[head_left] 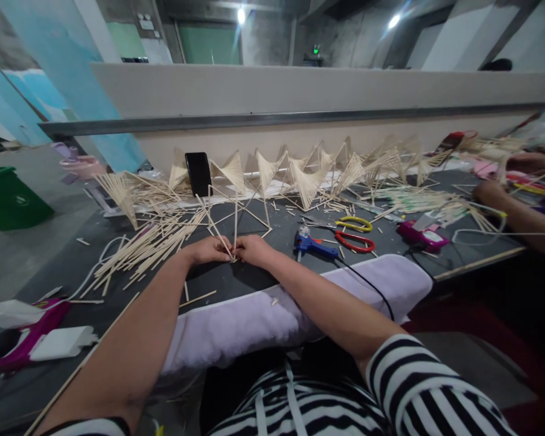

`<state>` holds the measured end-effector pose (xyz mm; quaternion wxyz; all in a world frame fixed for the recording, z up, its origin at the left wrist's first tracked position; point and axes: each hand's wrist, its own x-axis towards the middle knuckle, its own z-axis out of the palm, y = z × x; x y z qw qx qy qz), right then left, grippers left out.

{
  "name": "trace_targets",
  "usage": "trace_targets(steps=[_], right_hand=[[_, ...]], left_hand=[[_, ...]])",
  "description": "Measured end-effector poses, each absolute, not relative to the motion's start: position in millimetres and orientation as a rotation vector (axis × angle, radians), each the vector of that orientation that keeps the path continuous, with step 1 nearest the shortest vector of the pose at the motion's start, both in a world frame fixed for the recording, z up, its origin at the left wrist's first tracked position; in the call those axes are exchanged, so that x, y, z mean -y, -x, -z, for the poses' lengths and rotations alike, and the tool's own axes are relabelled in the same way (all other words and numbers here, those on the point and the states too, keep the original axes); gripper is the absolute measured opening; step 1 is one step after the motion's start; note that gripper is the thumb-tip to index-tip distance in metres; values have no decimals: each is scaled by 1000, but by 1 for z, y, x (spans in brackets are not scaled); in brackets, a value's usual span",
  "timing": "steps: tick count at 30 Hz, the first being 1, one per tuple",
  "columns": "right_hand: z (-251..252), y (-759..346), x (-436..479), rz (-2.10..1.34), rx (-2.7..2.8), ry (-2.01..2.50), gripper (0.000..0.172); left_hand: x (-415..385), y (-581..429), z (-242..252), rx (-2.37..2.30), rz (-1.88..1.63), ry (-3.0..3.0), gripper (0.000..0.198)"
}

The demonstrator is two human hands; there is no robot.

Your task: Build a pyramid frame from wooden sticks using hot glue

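Observation:
A frame of thin wooden sticks (236, 216) stands on the dark table in front of me. At its near corner, where sticks meet, my left hand (212, 249) pinches from the left side. My right hand (251, 249) has its fingers closed on the same corner from the right. The fingertips of both hands nearly meet there, and the joint itself is partly covered. To the right of my hands lie a blue glue gun (315, 244) and scissors with red and yellow handles (355, 241).
Loose sticks (152, 245) are piled at left. Finished-looking twisted stick models (309, 175) line the back beside a propped phone (198, 174). Magenta power strips (421, 236) and cords lie about. Another person's hand (490, 192) works at right. A lilac padded cloth (345, 287) covers the front edge.

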<state>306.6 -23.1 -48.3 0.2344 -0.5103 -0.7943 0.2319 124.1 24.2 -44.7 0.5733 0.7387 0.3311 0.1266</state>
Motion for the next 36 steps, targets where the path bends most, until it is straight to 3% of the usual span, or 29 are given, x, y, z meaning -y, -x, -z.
trace_targets(steps=[12, 36], right_hand=[[48, -306, 27, -547, 2167, 1431, 17], [52, -309, 24, -609, 2143, 1348, 13]], left_hand=[[-22, -123, 44, -891, -252, -1952, 38], [-19, -132, 35, -968, -187, -1876, 30]])
